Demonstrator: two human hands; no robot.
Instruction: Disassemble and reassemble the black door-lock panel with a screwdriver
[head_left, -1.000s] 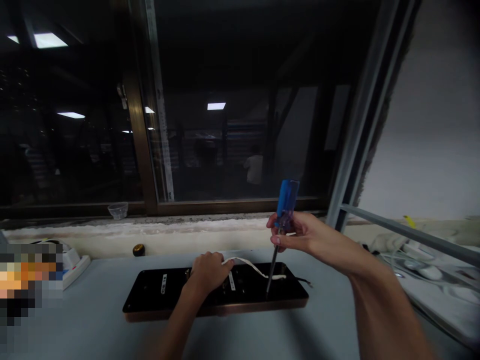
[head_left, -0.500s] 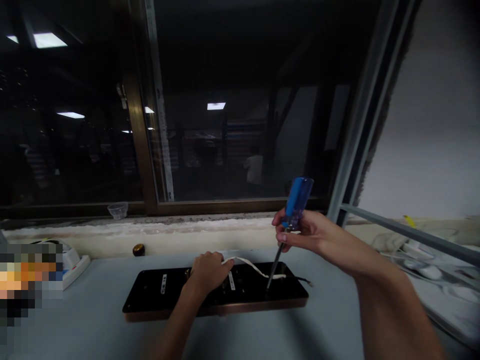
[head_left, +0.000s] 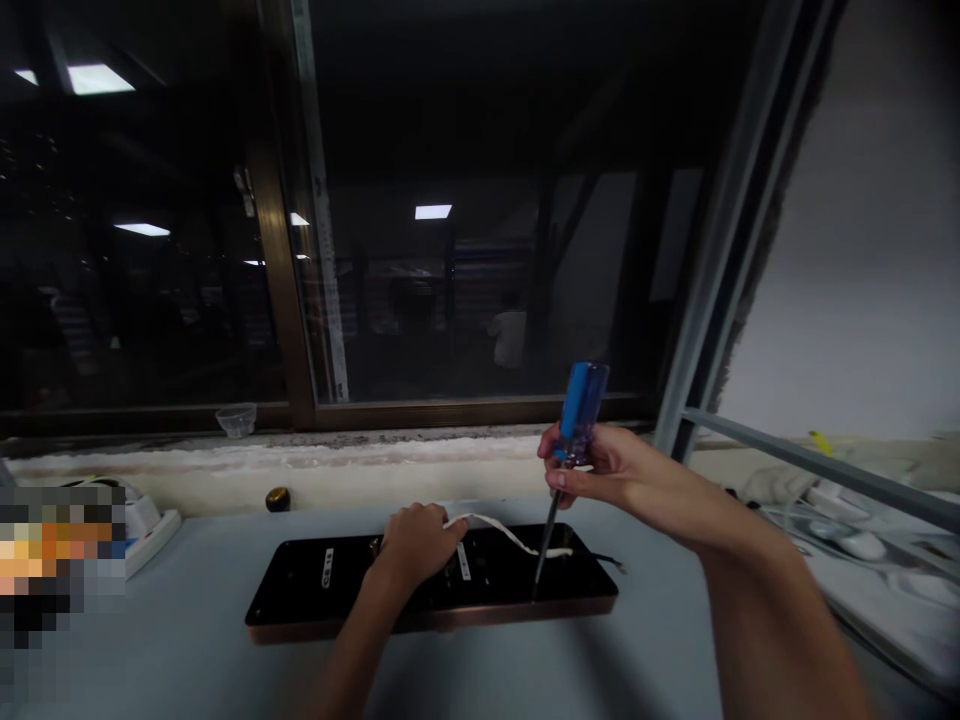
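Note:
A long black panel (head_left: 517, 580) with a copper-coloured rim lies on the pale blue table (head_left: 202, 590). It carries white labels and a white cable (head_left: 504, 531) that ends in dark wires at the right. My left hand (head_left: 421, 543) is curled over the middle of the panel, holding it down; its fingertips are partly hidden. Pinched in my right hand (head_left: 592, 465) is a screwdriver (head_left: 583, 408) with a blue, partly see-through handle. Its shaft points down, slightly tilted, and the tip meets the panel near its front edge, right of centre.
Behind the table, a clear plastic cup (head_left: 237, 420) stands on the window sill. A dark, gold-topped knob (head_left: 277, 499) sits at the table's back edge. White power strip (head_left: 154, 540) at left; a grey metal frame (head_left: 817, 462) and cables at right.
My right hand and the screwdriver have shifted a little left and down, and the tip has come closer to the panel's front edge. My left hand and the panel stay put.

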